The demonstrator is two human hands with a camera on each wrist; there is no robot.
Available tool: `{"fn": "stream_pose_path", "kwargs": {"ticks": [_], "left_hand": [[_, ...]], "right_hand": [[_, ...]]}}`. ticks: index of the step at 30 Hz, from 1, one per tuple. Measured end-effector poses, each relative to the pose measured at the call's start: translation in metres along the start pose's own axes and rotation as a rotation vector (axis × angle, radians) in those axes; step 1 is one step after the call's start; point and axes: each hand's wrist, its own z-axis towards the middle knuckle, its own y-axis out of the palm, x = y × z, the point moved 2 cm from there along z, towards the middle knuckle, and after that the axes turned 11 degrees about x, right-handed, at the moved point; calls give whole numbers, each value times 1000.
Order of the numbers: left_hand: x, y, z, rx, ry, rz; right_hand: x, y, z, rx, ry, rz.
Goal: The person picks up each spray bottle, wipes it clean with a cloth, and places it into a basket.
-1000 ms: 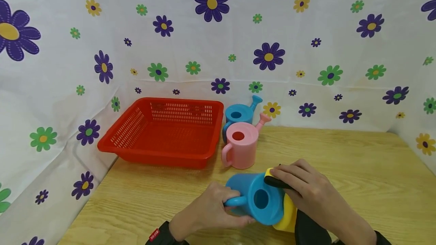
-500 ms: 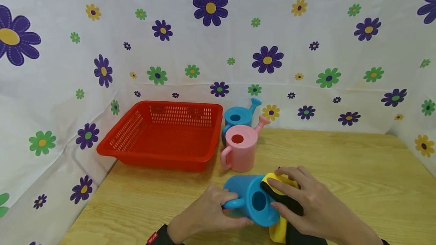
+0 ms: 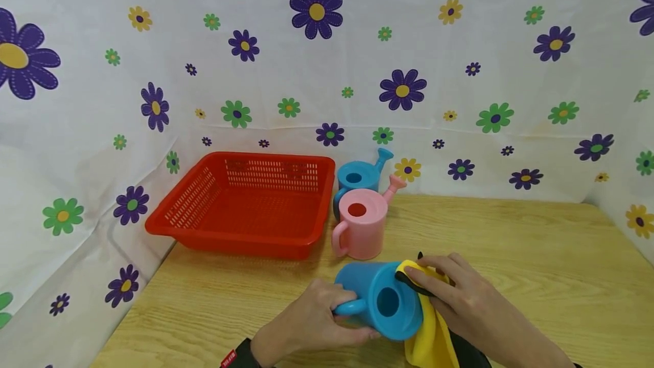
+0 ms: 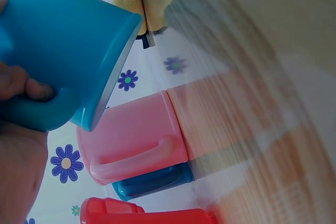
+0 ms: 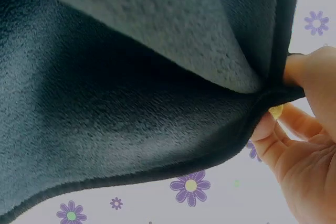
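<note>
Shifted since the earlier frame: yellow-and-black cloth (image 3: 433, 337), now hanging with more yellow in view beside the blue watering can (image 3: 368, 285). Tilted in front of the pink watering can (image 3: 364, 234), with handle (image 3: 351, 307) enclosed by the curled left hand (image 3: 318, 318). Cloth pinched near the rim in the right hand (image 3: 467, 295). At rear: second blue watering can (image 3: 369, 172), beside the red basket (image 3: 245, 241).

Left hand (image 3: 327, 317): bare, fingers curled in a grip, thumb stretched inward below them
Right hand (image 3: 467, 294): bare, back facing upward, pinching between thumb and fingers
Left wrist (image 3: 265, 346): low, slanting inward
Right wrist (image 3: 526, 338): low, slanting inward
Spacing: near, apart
</note>
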Motion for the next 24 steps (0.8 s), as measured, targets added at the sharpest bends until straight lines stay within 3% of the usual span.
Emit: {"fn": "stream_pose_path", "kwargs": {"ticks": [9,16,19,24], "left_hand": [[-1,0,1,-35,-103,-18],[-5,-2,0,36,-173,-35],[-7,-4,2,59,-174,-34],[-9,-7,2,85,-232,-48]], "right_hand": [[-4,-1,3,52,-57,-55],[-10,-1,2,45,-97,-60],[-13,0,2,26,-94,-41],[-17,3,-1,-25,-93,35]]}}
